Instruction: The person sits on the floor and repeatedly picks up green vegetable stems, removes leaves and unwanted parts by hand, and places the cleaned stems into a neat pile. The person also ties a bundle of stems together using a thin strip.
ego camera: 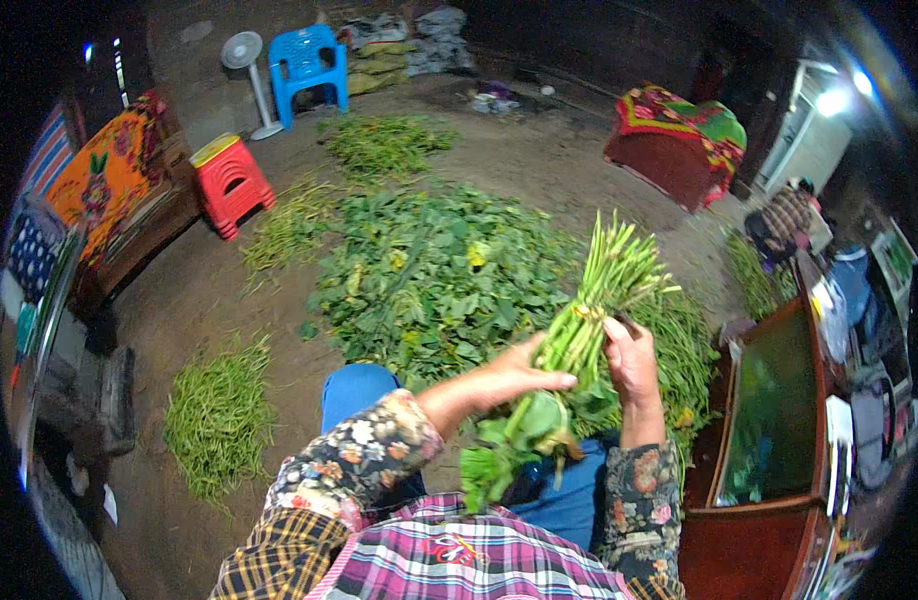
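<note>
A bundle of leafy green stems (616,262) is held tilted above my lap, cut ends up and away from me. Its leaves (496,450) hang down toward my plaid apron. My left hand (522,373) wraps around the stems below a thin yellowish tie (586,311). At the right side of the bundle, my right hand (631,356) grips it beside the tie with thumb and bent fingers. Whether those fingers also pinch the tie's end is hidden. Beyond my knees, a broad heap of green leaves (436,270) covers the floor.
Stem piles lie at left (218,420), at the back (387,146) and beside my right hand (676,345). Red stacked stools (234,187), a blue plastic chair (307,64) and a pedestal fan (260,94) stand beyond. A glass-panelled wooden cabinet (774,405) is close at right. Another person (781,221) sits farther off.
</note>
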Available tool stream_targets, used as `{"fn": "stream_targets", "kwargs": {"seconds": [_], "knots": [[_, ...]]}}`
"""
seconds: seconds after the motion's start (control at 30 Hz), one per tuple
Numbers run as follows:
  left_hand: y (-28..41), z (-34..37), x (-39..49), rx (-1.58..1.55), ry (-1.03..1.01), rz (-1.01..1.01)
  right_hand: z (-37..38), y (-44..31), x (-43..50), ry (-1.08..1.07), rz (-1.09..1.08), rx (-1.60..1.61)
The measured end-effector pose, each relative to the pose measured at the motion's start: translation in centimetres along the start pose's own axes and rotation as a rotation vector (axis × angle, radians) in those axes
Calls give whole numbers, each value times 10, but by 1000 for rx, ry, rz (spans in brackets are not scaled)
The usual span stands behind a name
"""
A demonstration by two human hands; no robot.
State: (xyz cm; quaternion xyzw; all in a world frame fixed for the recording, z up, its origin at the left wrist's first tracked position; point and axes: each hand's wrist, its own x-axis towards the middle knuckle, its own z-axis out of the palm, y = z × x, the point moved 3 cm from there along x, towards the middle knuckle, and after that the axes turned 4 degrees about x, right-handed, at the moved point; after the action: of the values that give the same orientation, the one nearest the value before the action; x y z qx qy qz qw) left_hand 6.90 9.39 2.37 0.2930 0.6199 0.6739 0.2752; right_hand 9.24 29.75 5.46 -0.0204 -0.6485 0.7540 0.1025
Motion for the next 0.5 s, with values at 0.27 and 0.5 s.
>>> {"fn": "stream_targets", "kwargs": {"seconds": [0.27,0.5], "knots": [[-137,-28,18,261,40,-728,-120,75,16,353,-58,-1003],[13,-281,123,543,755,25,-125,48,26,390,-4,-745]]}}
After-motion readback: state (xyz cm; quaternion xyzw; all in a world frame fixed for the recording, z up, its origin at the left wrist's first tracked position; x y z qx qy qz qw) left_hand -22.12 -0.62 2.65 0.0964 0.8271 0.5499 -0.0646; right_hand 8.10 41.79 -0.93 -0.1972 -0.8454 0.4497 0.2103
